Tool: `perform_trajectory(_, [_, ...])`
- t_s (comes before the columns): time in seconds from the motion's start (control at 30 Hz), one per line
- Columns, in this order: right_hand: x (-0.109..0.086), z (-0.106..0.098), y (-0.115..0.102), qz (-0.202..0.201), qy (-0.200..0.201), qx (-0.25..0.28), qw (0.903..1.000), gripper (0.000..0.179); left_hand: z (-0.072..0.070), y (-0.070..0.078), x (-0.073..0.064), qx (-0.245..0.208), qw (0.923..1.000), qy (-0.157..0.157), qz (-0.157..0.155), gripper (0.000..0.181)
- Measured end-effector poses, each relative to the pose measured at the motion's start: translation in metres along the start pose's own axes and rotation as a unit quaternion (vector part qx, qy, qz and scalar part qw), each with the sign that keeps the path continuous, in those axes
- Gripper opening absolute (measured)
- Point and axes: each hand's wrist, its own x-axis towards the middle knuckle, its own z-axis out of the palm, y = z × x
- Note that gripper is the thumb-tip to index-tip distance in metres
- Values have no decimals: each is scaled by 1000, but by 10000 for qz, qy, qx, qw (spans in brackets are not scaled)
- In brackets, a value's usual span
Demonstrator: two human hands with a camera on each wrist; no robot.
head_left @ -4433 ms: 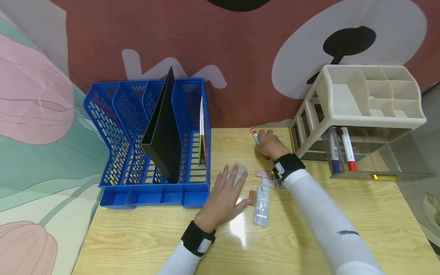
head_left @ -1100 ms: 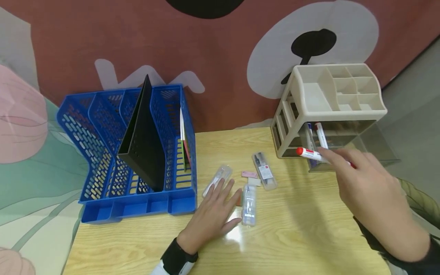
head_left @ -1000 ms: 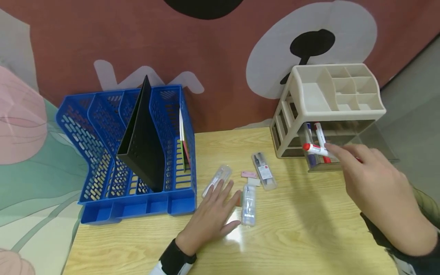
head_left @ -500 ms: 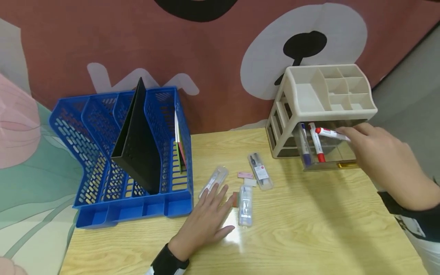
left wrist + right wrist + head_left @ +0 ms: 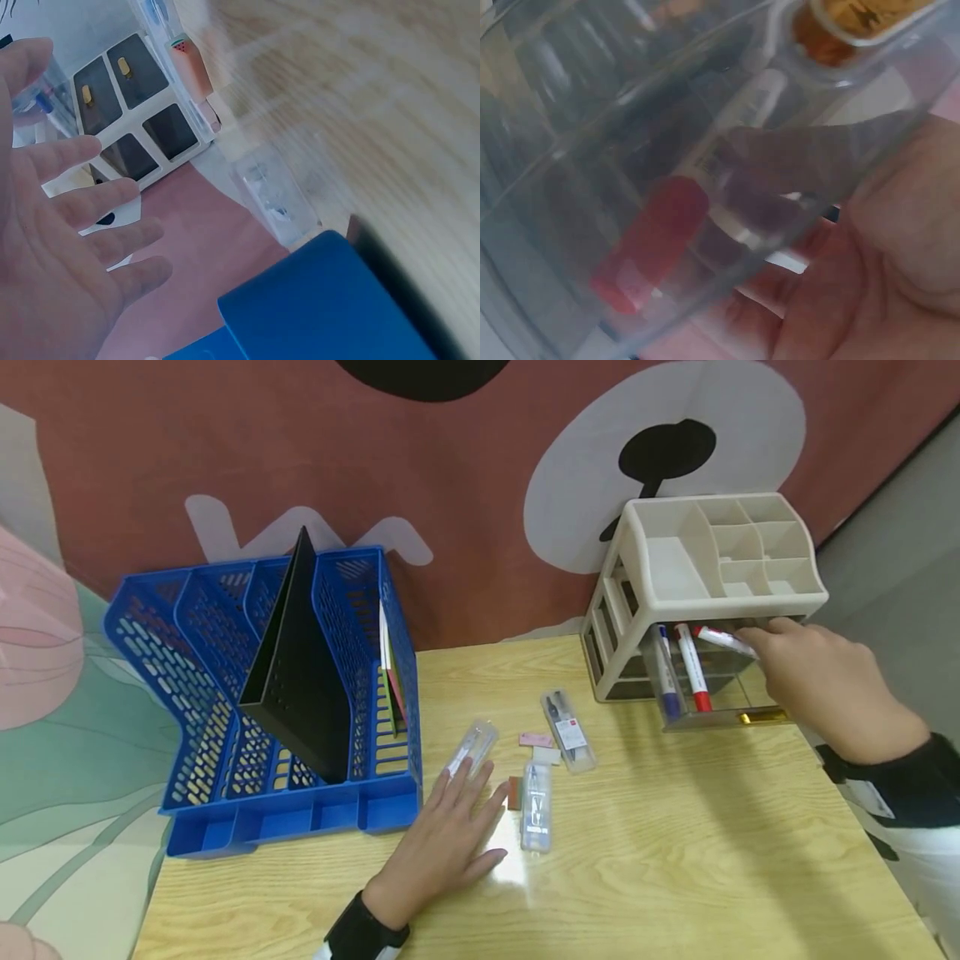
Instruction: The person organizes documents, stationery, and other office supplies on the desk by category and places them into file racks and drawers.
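In the head view, my right hand pinches a white marker with a red cap inside the pulled-out clear drawer of a cream desk organizer. A second red-capped white marker and a purple-blue capped marker lie in that drawer, to the left. The right wrist view looks through the drawer's clear wall at the hand. My left hand is spread, palm down, its fingertips at the near end of a clear plastic case. Its fingers appear extended in the left wrist view.
Two more clear cases, a pink eraser, a white block and an orange-brown piece lie mid-table. Left stands a blue file rack holding a black folder and thin booklets.
My right hand has picked the red-capped marker off the table, carried it right to the drawer and lowered it inside. My left hand stays spread by the clear case. The head view has shifted.
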Motion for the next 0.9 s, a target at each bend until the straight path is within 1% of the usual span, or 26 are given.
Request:
perform_trajectory(0.1, [4, 2, 4, 18, -166, 97, 9998, 45, -2, -1, -1, 70, 10000, 15, 19, 78])
perform_trajectory(0.17, [7, 3, 7, 32, -288, 228, 9993, 38, -3, -2, -2, 96, 10000, 12, 25, 77])
perform_trajectory(0.27, [14, 6, 12, 127, -592, 501, 9969, 31, -4, -4, -3, 105, 9999, -19, 8, 76])
perform_trajectory(0.33, [19, 9, 13, 148, -720, 710, 9948, 35, -3, -5, -5, 139, 9999, -29, -3, 76])
perform_trajectory(0.43, [25, 14, 12, 133, -855, 1097, 9902, 49, -2, -7, -6, 188, 9998, -60, -24, 76])
perform_trajectory(0.47, [27, 16, 11, 127, -836, 1186, 9893, 53, -2, -8, -7, 206, 9998, -73, -25, 76])
perform_trajectory(0.5, [29, 17, 10, 187, -921, 1292, 9872, 55, -2, -9, -7, 218, 9997, -77, -20, 76])
perform_trajectory(0.57, [30, 18, 9, 291, -1045, 1410, 9840, 55, -2, -9, -8, 216, 9997, -136, -24, 75])
perform_trajectory(0.67, [31, 20, 7, 446, -1207, 1422, 9814, 48, -3, -9, -8, 197, 9996, -221, -30, 75])
perform_trajectory(0.7, [31, 20, 7, 431, -1204, 1410, 9817, 49, -3, -9, -8, 201, 9995, -238, -32, 75])
perform_trajectory(0.8, [32, 22, 5, 262, -959, 1339, 9860, 52, -5, -10, -9, 181, 9994, -284, -68, 74])
perform_trajectory(0.9, [32, 24, 3, 108, -688, 1344, 9885, 59, -6, -11, -11, 151, 9993, -324, -104, 74])
